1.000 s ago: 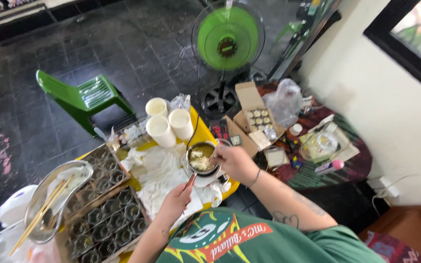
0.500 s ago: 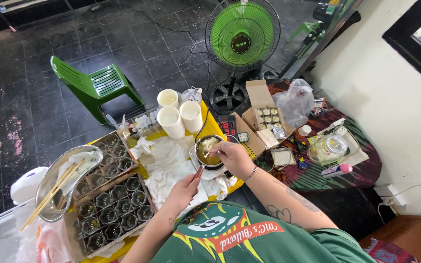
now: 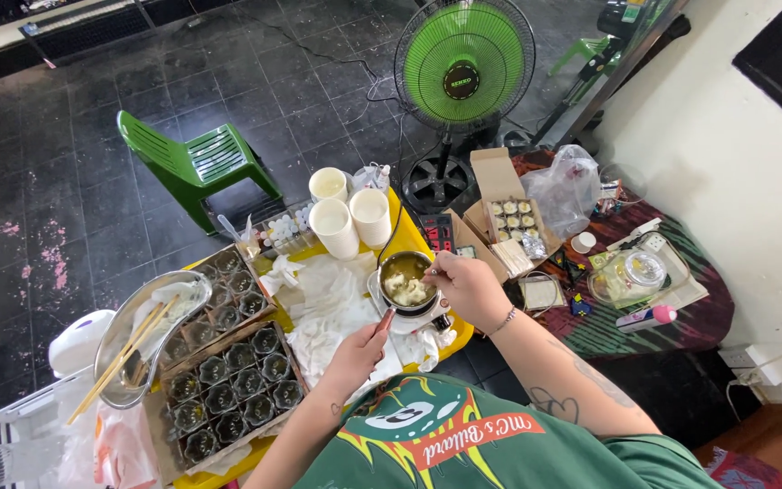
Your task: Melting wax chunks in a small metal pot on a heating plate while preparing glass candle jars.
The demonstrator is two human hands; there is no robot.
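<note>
Gripping the pot handle (image 3: 384, 319), left fingers (image 3: 366, 337) closed; right fingers (image 3: 450, 272) pinch something unclear over the small pot (image 3: 406, 281)

My one head-worn view looks steeply down from high up (no second view) over the cluttered yellow tabletop (image 3: 409, 231).

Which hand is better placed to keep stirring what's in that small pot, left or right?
The right hand, probably. It sits at the rim of the small pot, above the pale lumps inside, while the left hand grips the pot's handle and steadies it.
</note>
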